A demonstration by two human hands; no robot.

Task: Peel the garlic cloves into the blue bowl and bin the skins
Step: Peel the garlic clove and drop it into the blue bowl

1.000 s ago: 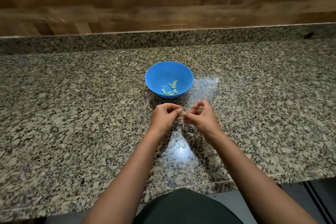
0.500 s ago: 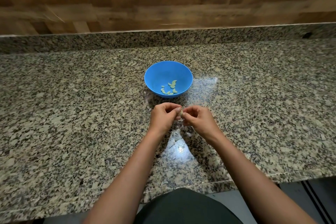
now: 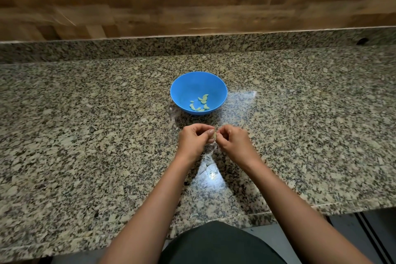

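Two hands, one step: peeling, judged partway through the batch.
Left hand (image 3: 192,139): fingers curled, pinching the garlic clove (image 3: 214,135) from its left side, just above the table (image 3: 85,135).
Blue bowl (image 3: 182,85): upright on the table just beyond both hands, not touching them.
Peeled cloves (image 3: 200,104): several pale pieces lying loose on the bowl floor, on the side nearer the hands.
Skins (image 3: 206,159): pale scraps on the table under and behind the hands, between the wrists; hard to count against the speckled stone.
Garlic clove: between the fingertips of both hands; how much skin is left on it is too small to tell.
Right hand (image 3: 233,143): fingers curled, pinching the clove's right side, probably pulling at the skin.
Bin: not in view.
Risk, slip: a smooth, small clove could squirt out of the pinch and roll off the table's near edge.
Risk, contamination: a torn skin clinging to the fingers could drop into the bowl with the clove.
Risk, leftovers: scraps blend into the stone and could be missed when binning.
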